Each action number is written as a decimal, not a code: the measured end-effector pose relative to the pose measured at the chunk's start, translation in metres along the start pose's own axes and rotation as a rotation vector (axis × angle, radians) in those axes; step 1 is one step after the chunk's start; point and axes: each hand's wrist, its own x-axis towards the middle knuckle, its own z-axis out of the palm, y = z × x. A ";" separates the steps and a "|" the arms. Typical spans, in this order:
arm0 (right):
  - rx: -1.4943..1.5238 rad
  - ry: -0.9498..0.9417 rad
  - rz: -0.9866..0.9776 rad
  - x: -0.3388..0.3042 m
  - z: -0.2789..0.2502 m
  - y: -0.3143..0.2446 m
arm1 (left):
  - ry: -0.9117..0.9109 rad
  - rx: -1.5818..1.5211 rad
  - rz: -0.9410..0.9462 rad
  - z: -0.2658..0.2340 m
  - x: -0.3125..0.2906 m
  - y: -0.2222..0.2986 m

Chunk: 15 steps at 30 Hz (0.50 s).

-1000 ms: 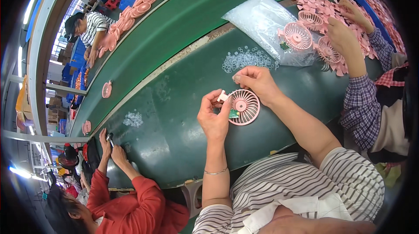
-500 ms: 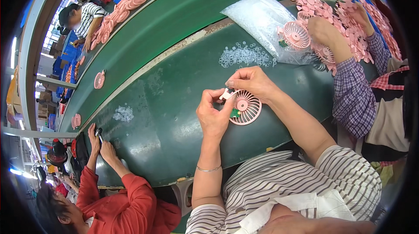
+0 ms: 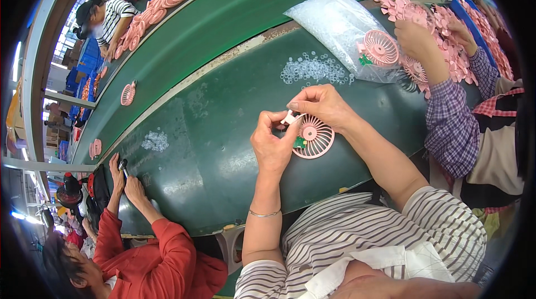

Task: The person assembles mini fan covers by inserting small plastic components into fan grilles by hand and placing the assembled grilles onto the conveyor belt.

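My left hand (image 3: 271, 145) is closed, with thumb and forefinger around a small whitish plastic piece (image 3: 290, 118). My right hand (image 3: 325, 107) comes in from the other side, its thumb and fingertips pinched together at the top of that piece. Whatever lies between the right fingertips is hidden. Directly under the two hands is a round pink fan grille (image 3: 318, 138) with curved spokes and a central hub. A small green circuit board (image 3: 300, 143) shows at its left edge, beside my left thumb. I cannot tell whether the grille is held or rests on the table.
Small clear rings (image 3: 312, 70) lie beyond my hands, next to a clear plastic bag (image 3: 335, 23). Another grille (image 3: 381, 48) lies on the bag. At right, a checked-sleeved co-worker reaches into pink fan blades (image 3: 455, 59). A red-sleeved co-worker (image 3: 159, 254) handles a tool at left.
My hands stay nearly in place; a dark bit seen at my right fingertips no longer shows. The right-hand co-worker's hands have shifted slightly among the pink parts.
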 end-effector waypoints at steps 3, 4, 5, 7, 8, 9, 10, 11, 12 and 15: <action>-0.021 0.007 0.009 0.000 0.001 -0.001 | -0.037 0.035 -0.019 -0.001 0.001 0.005; -0.041 0.005 -0.025 0.001 0.002 0.000 | -0.034 0.034 -0.020 -0.002 0.001 0.005; -0.060 0.001 -0.059 0.001 0.002 0.001 | -0.026 0.048 -0.034 -0.002 0.001 0.004; -0.119 -0.003 -0.094 0.002 0.002 0.006 | -0.011 0.062 -0.050 -0.002 0.001 0.004; -0.176 -0.003 -0.131 0.002 0.003 0.008 | 0.012 0.026 -0.087 -0.001 0.001 0.005; -0.177 -0.011 -0.130 0.001 0.004 0.010 | 0.035 -0.010 -0.124 -0.001 0.001 0.004; -0.412 -0.004 -0.459 0.000 0.007 0.009 | 0.044 -0.008 -0.122 -0.001 0.001 0.003; -0.642 0.005 -0.790 -0.003 0.010 0.008 | 0.088 -0.057 -0.119 -0.002 0.002 0.001; -0.771 0.060 -0.873 -0.009 0.017 0.009 | 0.131 -0.107 -0.115 -0.002 0.002 -0.001; -0.916 -0.002 -0.933 -0.016 0.020 0.001 | 0.094 -0.134 -0.080 -0.004 0.000 -0.009</action>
